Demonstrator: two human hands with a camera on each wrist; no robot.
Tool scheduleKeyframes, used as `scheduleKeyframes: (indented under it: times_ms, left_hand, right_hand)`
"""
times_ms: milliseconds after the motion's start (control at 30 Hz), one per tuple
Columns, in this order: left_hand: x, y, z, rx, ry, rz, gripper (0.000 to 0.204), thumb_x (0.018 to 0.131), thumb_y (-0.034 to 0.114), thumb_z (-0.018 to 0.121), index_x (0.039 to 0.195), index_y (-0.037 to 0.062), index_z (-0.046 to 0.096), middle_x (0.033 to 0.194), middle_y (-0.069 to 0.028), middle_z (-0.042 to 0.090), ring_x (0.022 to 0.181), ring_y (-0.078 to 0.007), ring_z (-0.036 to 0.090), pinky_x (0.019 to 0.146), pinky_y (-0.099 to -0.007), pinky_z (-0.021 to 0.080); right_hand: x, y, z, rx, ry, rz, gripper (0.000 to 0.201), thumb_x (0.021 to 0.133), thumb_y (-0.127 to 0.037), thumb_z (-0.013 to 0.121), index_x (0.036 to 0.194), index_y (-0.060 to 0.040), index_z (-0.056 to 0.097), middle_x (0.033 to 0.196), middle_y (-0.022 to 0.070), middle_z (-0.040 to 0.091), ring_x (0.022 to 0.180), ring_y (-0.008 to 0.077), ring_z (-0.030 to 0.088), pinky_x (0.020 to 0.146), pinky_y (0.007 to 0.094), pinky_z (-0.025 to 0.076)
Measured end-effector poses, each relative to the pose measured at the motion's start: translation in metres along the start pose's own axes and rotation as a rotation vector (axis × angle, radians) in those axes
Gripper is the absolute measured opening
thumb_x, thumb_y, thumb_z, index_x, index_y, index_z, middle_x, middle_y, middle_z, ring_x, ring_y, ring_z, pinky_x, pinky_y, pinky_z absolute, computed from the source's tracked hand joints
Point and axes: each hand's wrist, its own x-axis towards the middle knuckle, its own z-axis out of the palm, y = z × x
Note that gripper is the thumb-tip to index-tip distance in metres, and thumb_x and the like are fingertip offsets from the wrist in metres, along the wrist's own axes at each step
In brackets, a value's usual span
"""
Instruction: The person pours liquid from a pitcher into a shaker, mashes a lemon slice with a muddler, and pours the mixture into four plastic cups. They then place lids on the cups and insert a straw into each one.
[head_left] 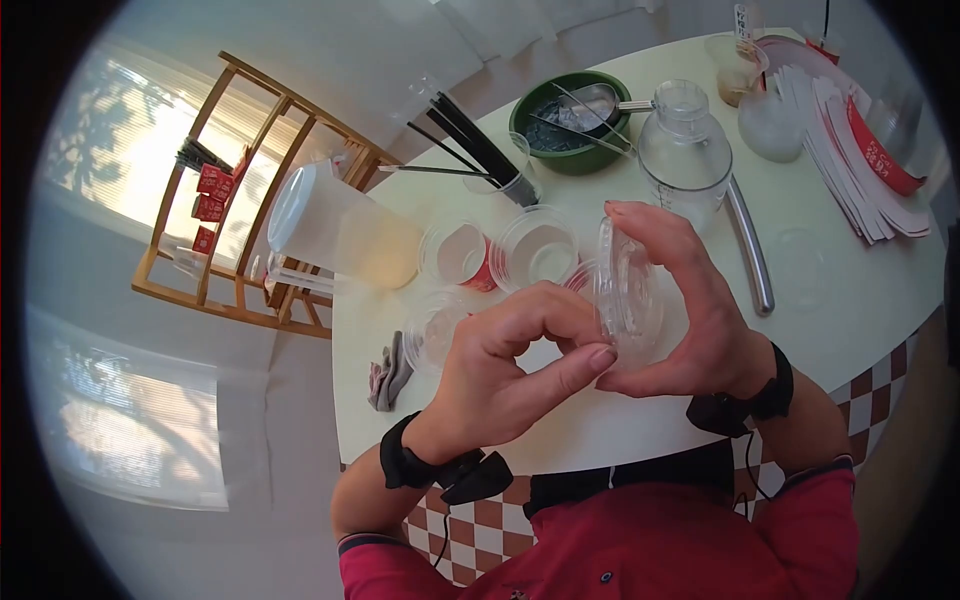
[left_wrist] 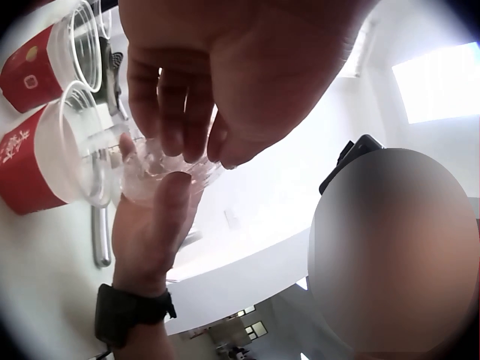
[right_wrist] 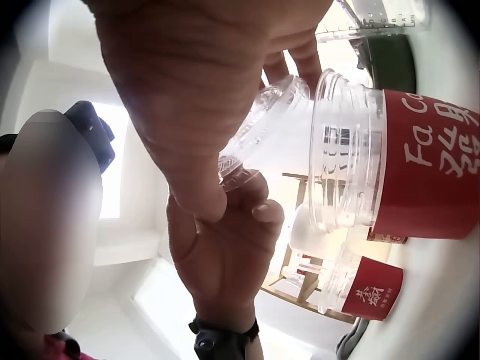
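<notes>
A clear plastic domed lid [head_left: 628, 285] is held on edge above the table, close over the cups. My right hand [head_left: 700, 320] grips it with fingers at its top and thumb under its lower edge. From the other side my left hand [head_left: 525, 365] pinches the lid's near edge between thumb and bent fingers. In the left wrist view the left fingers cover part of the clear plastic. Clear cups with red labels stand just beyond the hands, one cup [head_left: 460, 255] left of another [head_left: 537, 250]. A large red-labelled cup [right_wrist: 427, 161] shows beside the lid in the right wrist view.
Behind the cups are a frosted jug [head_left: 350, 230], a container of black straws [head_left: 475, 150], a green bowl [head_left: 572, 155] with a metal scoop, and a clear shaker [head_left: 685, 155]. A metal rod [head_left: 750, 245] lies at right, near fanned paper sleeves [head_left: 840, 150]. A grey cloth [head_left: 388, 375] lies left.
</notes>
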Motion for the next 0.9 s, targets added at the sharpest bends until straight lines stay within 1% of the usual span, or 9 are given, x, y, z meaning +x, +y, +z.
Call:
scheduleKeyframes:
  times_ms: [167, 267, 300, 367, 433, 600, 667, 733, 900]
  left_hand:
    - [-0.001, 0.005, 0.004, -0.215, 0.071, -0.017, 0.003, 0.095, 0.001, 0.066, 0.096, 0.0020, 0.064, 0.116, -0.0126, 0.065, 0.083, -0.0143, 0.065, 0.072, -0.0291, 0.054]
    - [-0.010, 0.019, -0.009, -0.366, 0.209, -0.172, 0.007, 0.094, 0.003, 0.063, 0.091, 0.0027, 0.057, 0.121, -0.0179, 0.063, 0.075, -0.0127, 0.065, 0.066, -0.0275, 0.054]
    - [-0.011, 0.022, -0.014, -0.330, 0.269, -0.150, 0.009, 0.095, 0.007, 0.061, 0.091, 0.0041, 0.053, 0.114, -0.0215, 0.066, 0.070, -0.0118, 0.063, 0.063, -0.0252, 0.051]
    - [-0.013, 0.024, -0.046, -0.225, 0.312, -0.135, 0.007, 0.095, 0.008, 0.058, 0.092, 0.0041, 0.053, 0.102, -0.0209, 0.069, 0.066, -0.0107, 0.061, 0.060, -0.0235, 0.049]
    - [-0.010, 0.021, -0.086, -0.045, 0.451, -0.213, 0.008, 0.098, 0.013, 0.058, 0.094, 0.0064, 0.054, 0.092, -0.0169, 0.071, 0.064, -0.0096, 0.059, 0.059, -0.0223, 0.047]
    - [-0.004, -0.008, -0.161, 0.156, 0.563, -0.458, 0.021, 0.100, 0.026, 0.067, 0.106, 0.0068, 0.061, 0.087, -0.0063, 0.071, 0.066, -0.0060, 0.058, 0.059, -0.0211, 0.046]
    - [0.000, -0.032, -0.177, 0.135, 0.475, -0.534, 0.024, 0.099, 0.027, 0.068, 0.111, 0.0062, 0.063, 0.085, -0.0039, 0.069, 0.066, -0.0060, 0.058, 0.060, -0.0206, 0.046]
    - [0.005, -0.050, -0.178, 0.136, 0.467, -0.581, 0.026, 0.099, 0.027, 0.068, 0.115, 0.0068, 0.066, 0.083, -0.0010, 0.066, 0.067, -0.0061, 0.057, 0.062, -0.0210, 0.047]
    - [0.013, -0.068, -0.181, 0.427, 0.427, -0.616, 0.033, 0.099, 0.030, 0.067, 0.121, 0.0040, 0.064, 0.095, -0.0063, 0.070, 0.081, -0.0110, 0.062, 0.073, -0.0270, 0.052]
  right_hand:
    - [-0.002, -0.001, -0.001, 0.213, 0.013, 0.085, 0.109, 0.061, -0.023, 0.095, 0.151, -0.0015, 0.037, 0.147, 0.0160, 0.044, 0.133, 0.0312, 0.047, 0.107, 0.0432, 0.044]
    - [-0.004, 0.001, 0.002, 0.221, 0.047, 0.109, 0.110, 0.061, -0.022, 0.094, 0.152, -0.0030, 0.036, 0.147, 0.0138, 0.044, 0.131, 0.0273, 0.049, 0.102, 0.0418, 0.047]
    - [-0.004, 0.003, 0.001, 0.197, 0.059, 0.116, 0.109, 0.061, -0.022, 0.093, 0.153, -0.0036, 0.036, 0.146, 0.0132, 0.044, 0.130, 0.0265, 0.049, 0.101, 0.0412, 0.047]
    - [-0.003, 0.006, 0.001, 0.161, 0.074, 0.128, 0.108, 0.062, -0.021, 0.092, 0.153, -0.0048, 0.036, 0.146, 0.0124, 0.045, 0.129, 0.0254, 0.050, 0.098, 0.0402, 0.048]
    - [-0.003, 0.006, -0.001, 0.113, 0.083, 0.141, 0.107, 0.062, -0.020, 0.090, 0.153, -0.0057, 0.036, 0.145, 0.0119, 0.046, 0.128, 0.0250, 0.051, 0.097, 0.0394, 0.048]
    - [-0.007, 0.011, 0.005, 0.028, 0.065, 0.109, 0.105, 0.062, -0.019, 0.089, 0.152, -0.0057, 0.037, 0.144, 0.0126, 0.047, 0.127, 0.0257, 0.052, 0.097, 0.0393, 0.049]
    - [-0.008, 0.013, 0.006, -0.001, 0.064, 0.103, 0.104, 0.062, -0.018, 0.089, 0.152, -0.0059, 0.038, 0.144, 0.0127, 0.047, 0.127, 0.0257, 0.052, 0.096, 0.0392, 0.049]
    - [-0.007, 0.014, 0.006, -0.022, 0.066, 0.096, 0.103, 0.063, -0.018, 0.089, 0.152, -0.0064, 0.038, 0.144, 0.0127, 0.047, 0.127, 0.0257, 0.052, 0.096, 0.0391, 0.049]
    - [-0.005, 0.015, 0.004, -0.029, 0.063, 0.099, 0.101, 0.063, -0.018, 0.089, 0.151, -0.0069, 0.039, 0.145, 0.0130, 0.047, 0.128, 0.0264, 0.051, 0.096, 0.0395, 0.049]
